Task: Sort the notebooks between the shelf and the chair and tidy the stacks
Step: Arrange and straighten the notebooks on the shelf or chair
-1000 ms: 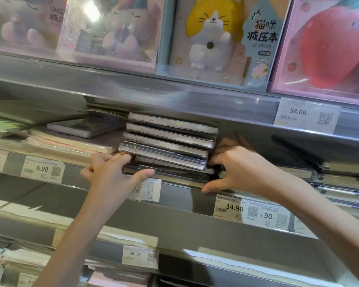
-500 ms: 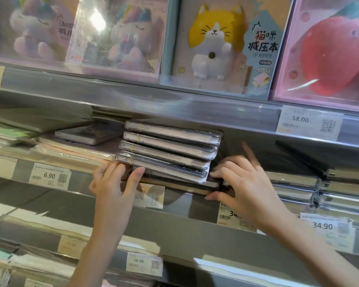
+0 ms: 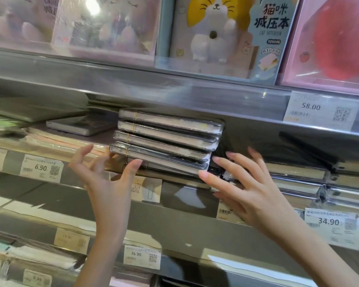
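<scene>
Left hand (image 3: 104, 175), centre-left of frame: released, fingers spread, thumb tip touching the front edge of the lowest notebook in the stack (image 3: 166, 141). Half a second ago its fingers were curled against the stack's left corner; now they have come off it.

Right hand (image 3: 249, 191), centre-right: also released, fingers straight and fanned, index tip at the stack's lower right corner, the rest just beside it. Earlier it was tucked in against the right side of the stack; now it has drawn back and opened.

Stack sits mid-frame on the middle shelf (image 3: 184, 210), wrapped notebooks lying flat, each upper one stepped a little to the right of the one below. Not yet square.

Outward: thinner notebooks (image 3: 60, 139) at left, a further row of wrapped books (image 3: 298, 175) at right. Price tags (image 3: 321, 109) along the shelf lips. Boxed cat notebook (image 3: 222, 36) in the upper centre. No chair in view.

Judgement: both hands letting go suggests the stack is placed; the slant means squaring-up likely remains.
</scene>
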The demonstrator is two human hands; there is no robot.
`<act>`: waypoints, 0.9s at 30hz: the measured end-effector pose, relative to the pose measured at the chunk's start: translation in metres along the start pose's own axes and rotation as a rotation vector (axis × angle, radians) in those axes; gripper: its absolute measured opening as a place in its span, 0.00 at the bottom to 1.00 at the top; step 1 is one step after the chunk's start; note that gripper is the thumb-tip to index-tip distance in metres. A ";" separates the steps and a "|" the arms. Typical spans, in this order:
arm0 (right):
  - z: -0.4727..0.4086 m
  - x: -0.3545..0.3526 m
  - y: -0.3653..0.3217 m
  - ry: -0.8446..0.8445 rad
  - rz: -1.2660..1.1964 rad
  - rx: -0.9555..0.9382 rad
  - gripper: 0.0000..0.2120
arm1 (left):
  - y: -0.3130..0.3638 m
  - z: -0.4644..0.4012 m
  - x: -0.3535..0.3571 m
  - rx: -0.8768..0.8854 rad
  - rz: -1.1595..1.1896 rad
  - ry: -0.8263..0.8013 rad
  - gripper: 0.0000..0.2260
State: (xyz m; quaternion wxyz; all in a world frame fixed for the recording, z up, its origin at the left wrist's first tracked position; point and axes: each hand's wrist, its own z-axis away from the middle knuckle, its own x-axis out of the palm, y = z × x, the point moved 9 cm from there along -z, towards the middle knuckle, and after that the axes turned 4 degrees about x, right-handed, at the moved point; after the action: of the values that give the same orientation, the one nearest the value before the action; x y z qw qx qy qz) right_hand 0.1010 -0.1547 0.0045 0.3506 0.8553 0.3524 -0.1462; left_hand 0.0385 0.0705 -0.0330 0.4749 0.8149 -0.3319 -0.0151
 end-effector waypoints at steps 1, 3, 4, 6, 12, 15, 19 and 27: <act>0.000 0.000 0.001 0.003 -0.008 -0.002 0.24 | -0.001 0.000 0.001 0.000 -0.034 -0.010 0.28; -0.001 -0.002 0.003 0.017 -0.018 0.010 0.18 | 0.000 0.001 0.006 0.021 -0.127 -0.028 0.26; -0.001 -0.003 0.005 0.021 -0.025 0.021 0.17 | 0.000 0.002 0.008 0.028 -0.159 -0.035 0.25; 0.000 -0.006 0.009 0.022 -0.028 0.039 0.17 | 0.001 0.003 0.014 0.031 -0.228 -0.059 0.24; 0.006 -0.007 0.013 0.004 -0.036 0.074 0.19 | 0.006 -0.003 0.018 0.139 -0.414 -0.193 0.20; 0.020 -0.008 0.010 0.028 -0.046 0.120 0.20 | 0.011 -0.008 0.014 0.200 -0.456 -0.235 0.18; 0.026 -0.003 0.006 0.024 0.037 0.152 0.20 | 0.010 -0.018 0.017 0.212 -0.601 -0.265 0.23; 0.021 -0.004 0.002 0.040 0.061 0.181 0.19 | 0.012 -0.022 0.012 0.238 -0.601 -0.190 0.16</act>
State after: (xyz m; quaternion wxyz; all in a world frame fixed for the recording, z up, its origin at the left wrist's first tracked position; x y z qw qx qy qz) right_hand 0.1000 -0.1723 -0.0074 0.2692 0.8965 0.3185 -0.1498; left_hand 0.0495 0.0769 -0.0078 0.3177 0.9210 -0.1189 -0.1914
